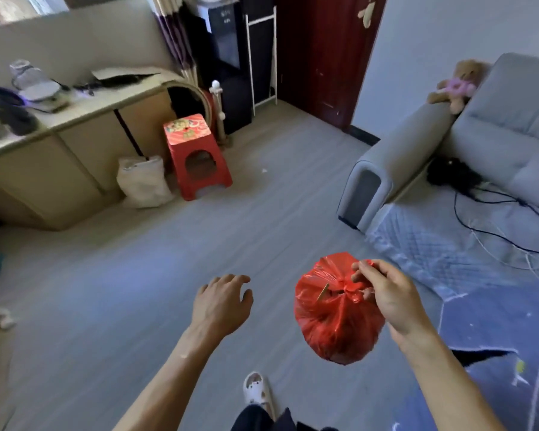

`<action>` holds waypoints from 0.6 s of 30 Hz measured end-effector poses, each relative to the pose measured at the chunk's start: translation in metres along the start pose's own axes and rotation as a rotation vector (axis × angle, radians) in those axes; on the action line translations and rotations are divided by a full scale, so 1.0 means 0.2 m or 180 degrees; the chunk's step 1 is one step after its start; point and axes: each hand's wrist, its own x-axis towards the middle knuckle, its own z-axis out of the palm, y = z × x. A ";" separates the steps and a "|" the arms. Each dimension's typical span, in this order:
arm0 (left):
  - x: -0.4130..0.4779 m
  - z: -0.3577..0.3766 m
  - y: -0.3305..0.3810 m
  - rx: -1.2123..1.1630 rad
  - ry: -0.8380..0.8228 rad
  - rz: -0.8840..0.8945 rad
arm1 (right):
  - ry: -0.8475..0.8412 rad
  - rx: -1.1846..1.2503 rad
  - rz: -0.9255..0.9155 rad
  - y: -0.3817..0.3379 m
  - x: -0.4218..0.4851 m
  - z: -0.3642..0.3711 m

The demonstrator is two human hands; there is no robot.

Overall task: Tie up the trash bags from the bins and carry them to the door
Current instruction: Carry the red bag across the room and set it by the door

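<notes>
Head view, looking down across a room: I see my right hand (386,293) low and right of centre, fingers and thumb curled, pinching the knotted top of a red bag (333,321). The bag hangs from that pinch in the air above the grey floor (137,290), round and full, with its gathered neck turned up toward me. A thin tan strip shows on its upper left side; I cannot tell what it is. My left hand (221,303) is to the left of the bag, well apart from it, palm down, fingers spread and loosely bent, holding nothing. Below the bag, a white slipper (257,390) on my foot stands on the floor.

Farther off, a dark red door (321,57) is at the top, right of centre, beyond both hands. Left of it stands a red stool (196,157) with a white sack (143,181) just beside it, both against a beige cabinet (44,181). On the right is a grey sofa (511,119) with a teddy (458,85) on its arm. A blue quilt (433,244) lies over its seat, near my right forearm.
</notes>
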 end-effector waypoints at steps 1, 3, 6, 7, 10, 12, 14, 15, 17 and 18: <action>0.14 -0.06 -0.03 0.0010 -0.0005 0.0034 | 0.0050 0.0023 0.0018 -0.06 0.11 0.06; 0.42 -0.17 -0.06 0.0036 -0.0017 0.0100 | 0.0192 0.0053 0.0045 -0.18 0.34 0.16; 0.82 -0.33 -0.09 0.0079 0.0009 0.0194 | 0.0315 0.0201 0.0041 -0.33 0.66 0.29; 0.97 -0.37 -0.09 0.0100 0.0027 0.0232 | 0.0348 0.0262 0.0035 -0.38 0.78 0.33; 1.40 -0.47 -0.09 0.0183 0.0104 0.0317 | 0.0437 0.0378 -0.0010 -0.49 1.18 0.45; 1.70 -0.52 -0.06 0.0215 0.0153 0.0358 | 0.0423 0.0411 -0.0051 -0.56 1.46 0.53; 2.00 -0.58 -0.02 0.0236 0.0162 0.0385 | 0.0397 0.0432 -0.0095 -0.63 1.76 0.60; 2.15 -0.61 0.00 0.0242 0.0144 0.0404 | 0.0386 0.0442 -0.0102 -0.67 1.91 0.63; 2.41 -0.69 0.04 0.0269 0.0157 0.0395 | 0.0347 0.0433 -0.0117 -0.78 2.17 0.69; 2.55 -0.74 0.06 0.0326 0.0167 0.0413 | 0.0332 0.0417 -0.0137 -0.83 2.30 0.71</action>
